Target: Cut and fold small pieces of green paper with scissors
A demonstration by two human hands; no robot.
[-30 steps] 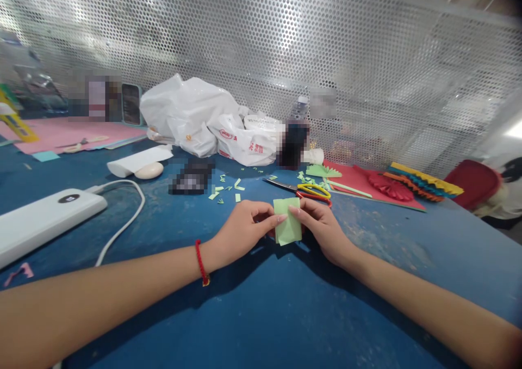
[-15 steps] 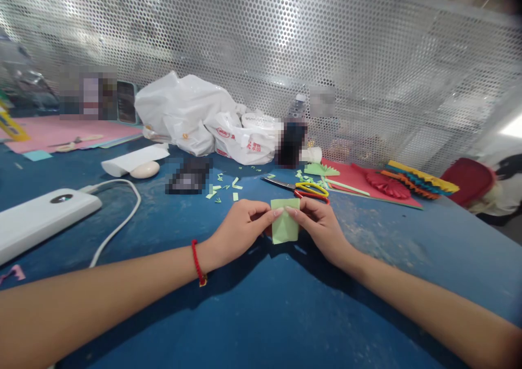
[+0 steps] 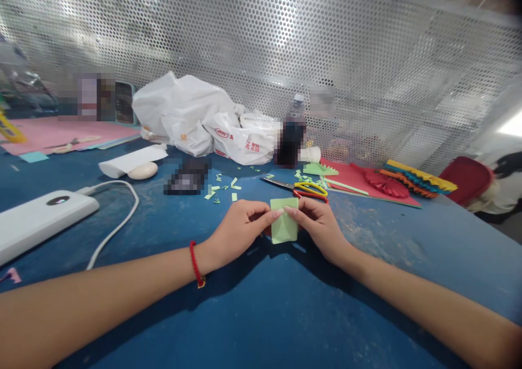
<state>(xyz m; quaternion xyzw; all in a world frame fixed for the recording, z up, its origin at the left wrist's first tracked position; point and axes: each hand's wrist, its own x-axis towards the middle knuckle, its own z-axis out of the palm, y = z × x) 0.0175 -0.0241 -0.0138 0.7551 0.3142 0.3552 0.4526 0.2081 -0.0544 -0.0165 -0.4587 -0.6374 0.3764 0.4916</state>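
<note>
A small light-green piece of paper (image 3: 284, 228) is held upright between my two hands, just above the blue table. My left hand (image 3: 248, 225) pinches its left side, thumb in front and fingers behind. On the right side, my right hand (image 3: 316, 222) grips it the same way, the thumb tips almost meeting in the middle. Behind the paper lie scissors (image 3: 299, 188) with yellow and red handles, their blades pointing left. Green paper scraps (image 3: 222, 186) are scattered to the left of the scissors. The fingers behind the paper are partly hidden.
White plastic bags (image 3: 196, 113) and a bottle (image 3: 297, 113) stand against a perforated metal screen (image 3: 346, 48). A white power bank (image 3: 44, 216) with a cable lies at left. Red paper (image 3: 346, 176) with folded paper fans (image 3: 420, 178) is at back right, near a red chair (image 3: 467, 178).
The view has shifted very slightly. Both hands keep the same pinch on the green paper, with no clear movement of it.
</note>
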